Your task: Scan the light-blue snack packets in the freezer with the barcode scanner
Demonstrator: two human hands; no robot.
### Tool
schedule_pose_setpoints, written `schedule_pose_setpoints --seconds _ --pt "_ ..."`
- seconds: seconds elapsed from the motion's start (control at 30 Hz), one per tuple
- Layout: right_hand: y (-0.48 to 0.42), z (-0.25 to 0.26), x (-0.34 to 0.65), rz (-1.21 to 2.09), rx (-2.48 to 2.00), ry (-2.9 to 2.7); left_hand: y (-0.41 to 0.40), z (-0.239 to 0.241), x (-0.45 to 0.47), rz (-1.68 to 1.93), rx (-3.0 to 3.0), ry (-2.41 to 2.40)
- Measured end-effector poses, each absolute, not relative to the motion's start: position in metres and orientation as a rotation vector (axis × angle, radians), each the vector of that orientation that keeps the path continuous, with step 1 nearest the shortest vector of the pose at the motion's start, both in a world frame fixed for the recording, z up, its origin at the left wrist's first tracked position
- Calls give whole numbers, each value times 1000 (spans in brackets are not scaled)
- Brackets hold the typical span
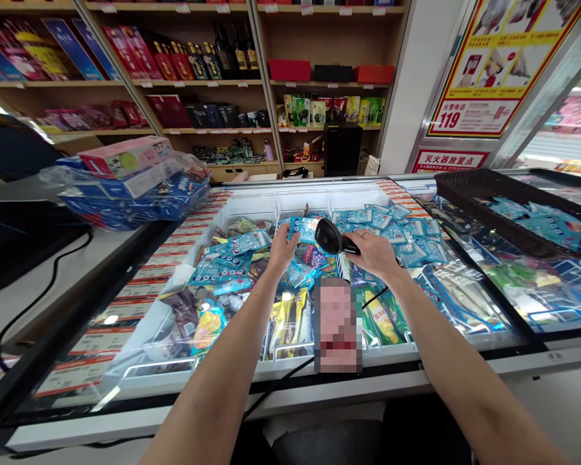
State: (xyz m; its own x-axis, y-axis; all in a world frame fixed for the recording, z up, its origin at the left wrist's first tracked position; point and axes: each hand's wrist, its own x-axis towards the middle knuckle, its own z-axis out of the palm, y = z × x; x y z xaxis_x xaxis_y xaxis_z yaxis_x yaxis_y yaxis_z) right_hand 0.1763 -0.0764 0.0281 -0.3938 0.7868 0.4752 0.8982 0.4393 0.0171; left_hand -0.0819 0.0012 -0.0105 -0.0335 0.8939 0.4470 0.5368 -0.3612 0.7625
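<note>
In the left hand (283,248), a blue packet (305,228) is pinched at two o'clock. In the right hand (376,252), a black scanner (328,237) is gripped at ten o'clock.

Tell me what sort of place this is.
Probably a grocery shop: a glass-topped freezer cabinet holds wrapped packets, price-tagged shelves behind it carry bottles and boxes, and the right hand holds what looks like a barcode scanner.

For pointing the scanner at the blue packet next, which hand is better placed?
Right, I'd judge: the right hand grips the black scanner, whose head appears close to the blue packet. The left hand is occupied, holding that packet near one end.
</note>
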Motion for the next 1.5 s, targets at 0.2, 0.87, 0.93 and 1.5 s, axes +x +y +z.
schedule_pose_setpoints --seconds 0.2,0.87,0.93,1.5 --pt "-77 37 174 -400 -1410 -2228 1 -11 -83 1355 1912 1492" --pt "-79 50 164 -289 -1512 -2361 7 -18 -87 1471 1803 1485" --pt "-78 48 169 -295 -1526 -2342 8 -19 -88 1467 1795 1466" --pt "-75 46 175 -316 -1539 -2350 6 -16 -88 1454 1782 1497"
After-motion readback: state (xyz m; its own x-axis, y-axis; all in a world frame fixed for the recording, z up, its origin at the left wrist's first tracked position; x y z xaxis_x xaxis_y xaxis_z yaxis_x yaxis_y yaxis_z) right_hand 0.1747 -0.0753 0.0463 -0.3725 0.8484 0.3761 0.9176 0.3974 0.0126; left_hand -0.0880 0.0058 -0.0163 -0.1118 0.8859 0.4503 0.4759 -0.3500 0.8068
